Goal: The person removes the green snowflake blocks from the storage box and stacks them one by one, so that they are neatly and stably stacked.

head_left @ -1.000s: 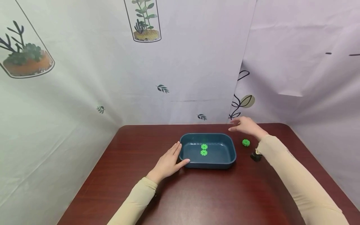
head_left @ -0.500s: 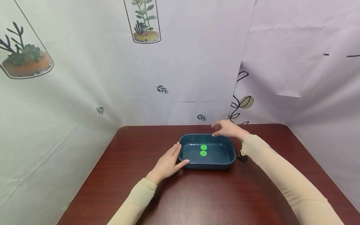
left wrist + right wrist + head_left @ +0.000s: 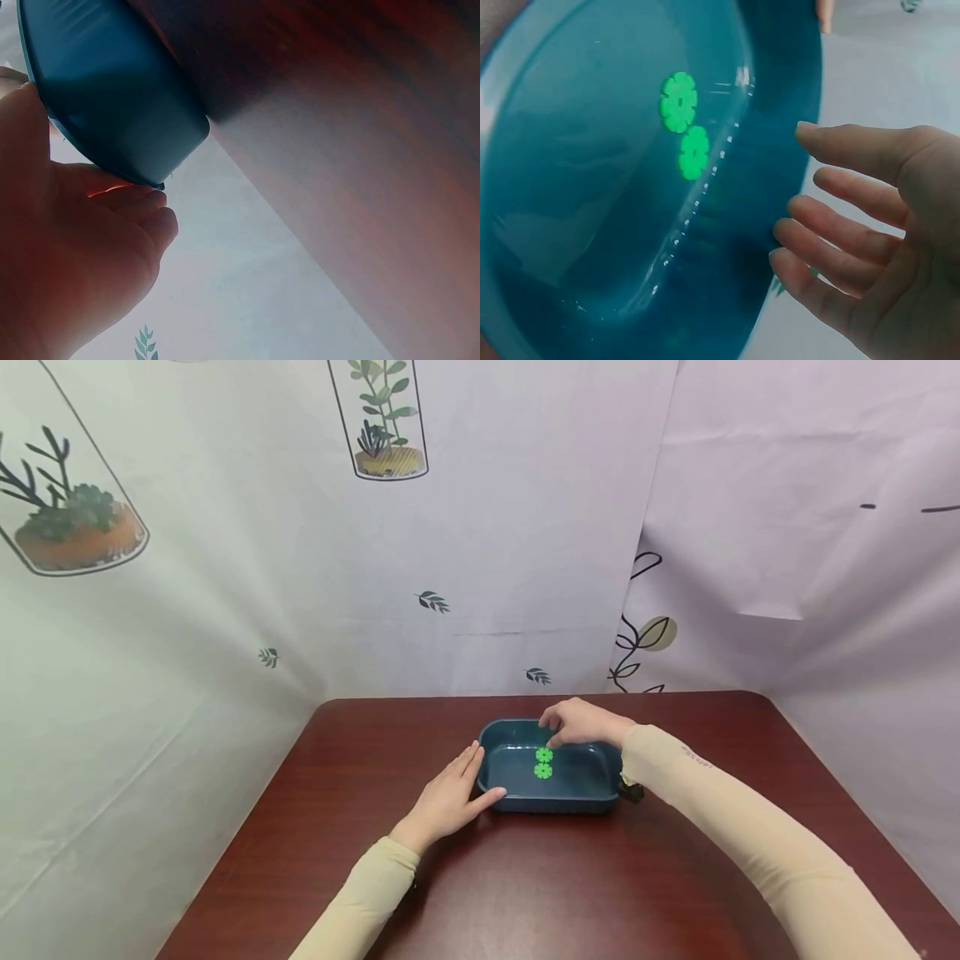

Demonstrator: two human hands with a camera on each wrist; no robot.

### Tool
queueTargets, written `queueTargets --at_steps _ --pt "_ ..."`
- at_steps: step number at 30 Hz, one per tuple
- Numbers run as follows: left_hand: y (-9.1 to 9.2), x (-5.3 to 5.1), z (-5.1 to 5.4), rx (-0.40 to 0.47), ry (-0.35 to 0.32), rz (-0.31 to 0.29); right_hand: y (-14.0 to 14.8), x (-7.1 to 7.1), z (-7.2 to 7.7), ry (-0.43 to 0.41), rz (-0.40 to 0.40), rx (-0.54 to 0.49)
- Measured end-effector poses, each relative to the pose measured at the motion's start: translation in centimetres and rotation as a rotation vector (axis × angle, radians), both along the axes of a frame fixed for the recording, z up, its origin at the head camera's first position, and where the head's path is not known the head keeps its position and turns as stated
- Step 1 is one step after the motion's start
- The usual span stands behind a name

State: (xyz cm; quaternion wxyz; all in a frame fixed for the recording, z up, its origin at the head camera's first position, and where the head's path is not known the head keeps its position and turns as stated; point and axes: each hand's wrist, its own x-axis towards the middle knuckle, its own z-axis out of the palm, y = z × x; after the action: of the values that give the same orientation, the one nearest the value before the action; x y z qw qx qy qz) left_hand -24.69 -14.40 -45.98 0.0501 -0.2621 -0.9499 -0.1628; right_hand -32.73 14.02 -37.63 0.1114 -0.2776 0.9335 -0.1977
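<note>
A dark blue rectangular basin (image 3: 517, 804) sits on the table. On its floor lie two bright green notched plastic discs, the nearer disc (image 3: 543, 771) and the farther disc (image 3: 544, 754), side by side; both also show in the right wrist view. My left hand (image 3: 444, 800) rests against the basin's left end, its fingers straight along the rim and the thumb at the front corner. Over the basin's back part hovers my right hand (image 3: 583, 724), fingertips close above the farther disc. In the right wrist view the right hand's fingers are loosely bent and apart, holding nothing.
The dark red-brown table (image 3: 360, 760) reaches back to a pale cloth backdrop (image 3: 480, 527) printed with plants. A small black object (image 3: 632, 792) shows under the right sleeve (image 3: 720, 802), beside the basin's right end.
My right hand has come left and down from beyond the basin's right end to above the discs. A third green disc on the right is now hidden. My left hand has stayed put.
</note>
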Motion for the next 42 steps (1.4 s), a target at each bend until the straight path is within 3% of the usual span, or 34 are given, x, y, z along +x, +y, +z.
queueTargets --at_steps 10,20,27,42 --pt "0.0 0.2 -0.2 0.013 -0.015 0.002 -1.6 -0.8 -1.2 -0.034 0.115 0.151" --pt "-0.1 0.4 0.1 0.006 0.006 -0.004 -3.5 -1.6 -2.4 -0.135 0.118 0.298" --pt "-0.1 0.2 0.3 0.001 0.005 -0.014 -4.3 -2.0 -2.8 -0.15 0.084 0.305" --pt "-0.2 0.0 0.0 0.002 -0.014 -0.003 -4.2 -2.4 -3.4 -0.177 0.105 0.336"
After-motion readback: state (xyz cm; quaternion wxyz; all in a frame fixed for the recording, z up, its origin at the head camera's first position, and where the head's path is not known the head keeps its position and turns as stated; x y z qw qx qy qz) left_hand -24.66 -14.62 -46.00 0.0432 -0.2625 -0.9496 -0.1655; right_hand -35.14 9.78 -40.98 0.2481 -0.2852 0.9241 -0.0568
